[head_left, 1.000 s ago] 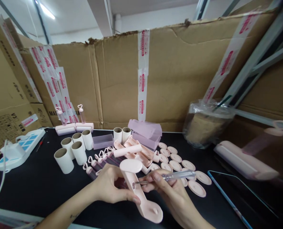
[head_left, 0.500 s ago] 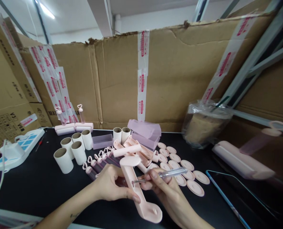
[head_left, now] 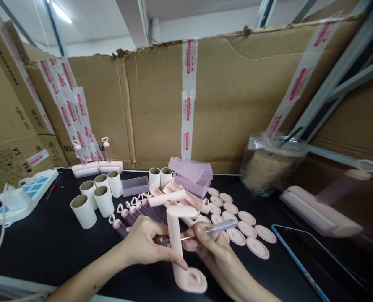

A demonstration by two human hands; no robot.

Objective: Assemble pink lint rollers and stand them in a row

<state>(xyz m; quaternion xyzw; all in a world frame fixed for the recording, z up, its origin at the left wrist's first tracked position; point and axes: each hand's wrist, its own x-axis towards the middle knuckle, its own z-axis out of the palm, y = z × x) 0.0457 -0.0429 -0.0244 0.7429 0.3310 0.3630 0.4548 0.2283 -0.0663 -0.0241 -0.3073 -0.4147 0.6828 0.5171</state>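
A: Frame first: the pink piece stands nearly upright between both hands, long axis running from its round foot close to the body up to the flat cap, leaning slightly left.

B: Who has it?

A: The left hand is closed round its shaft from the left, fingertips touching it.

B: And the right hand?

A: Just right of the frame, pinched shut on a screwdriver; the tip points left and meets the shaft about midway. So the right hand's tool lies crosswise to the frame's axis.

B: Beyond the frame?

A: Pink discs right of it, cardboard tubes left and farther, then the carton wall.
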